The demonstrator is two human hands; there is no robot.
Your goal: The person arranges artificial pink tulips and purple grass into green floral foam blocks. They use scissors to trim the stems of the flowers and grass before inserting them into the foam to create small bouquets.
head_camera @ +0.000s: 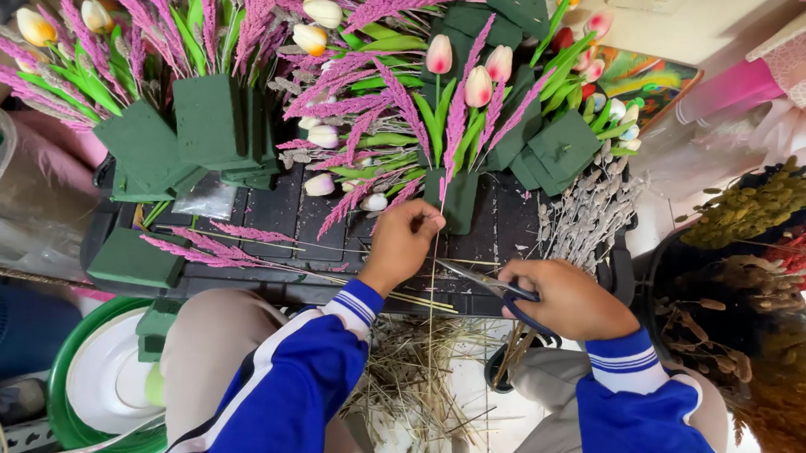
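Black plastic tray [281,213] fills the middle of the frame, crowded with green foam blocks and flowers, with cut straw scattered on the floor below it.

At centre, the left hand [402,243] is closed, pinching a thin pink plume stem [451,135] that rises toward the upper middle. Just right of it, the right hand [568,300] grips blue-handled scissors [489,285], whose blades point left and meet the stem below the left hand's fingers; whether the blades are parted cannot be told.

Directly above the left hand stands a green foam block [461,200] holding pink tulips [479,85]. More foam blocks with plumes [207,118] sit upper left, loose pink plumes [203,246] lie at left, and dried grasses [778,272] spill along the right edge. White plates in a green bowl [104,381] rest lower left.
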